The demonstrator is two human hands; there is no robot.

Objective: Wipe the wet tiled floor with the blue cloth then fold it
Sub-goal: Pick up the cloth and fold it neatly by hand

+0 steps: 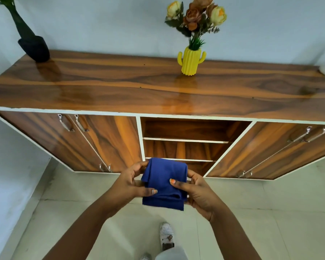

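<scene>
The blue cloth (162, 174) is folded into a small rectangle and held in the air at waist height, above the pale tiled floor (270, 212). My left hand (129, 182) grips its left edge, thumb lying across the front. My right hand (199, 194) grips its right edge, thumb pressed on top of the cloth. The lower folded layers hang slightly loose at the near edge. The floor tiles below look pale with faint grey joints; I cannot tell whether they are wet.
A long wooden sideboard (158, 91) with doors and open middle shelves stands straight ahead against the wall. On it are a yellow cactus vase (190, 61) with flowers and a black vase (34, 45). My white shoe (166, 234) is on the floor below.
</scene>
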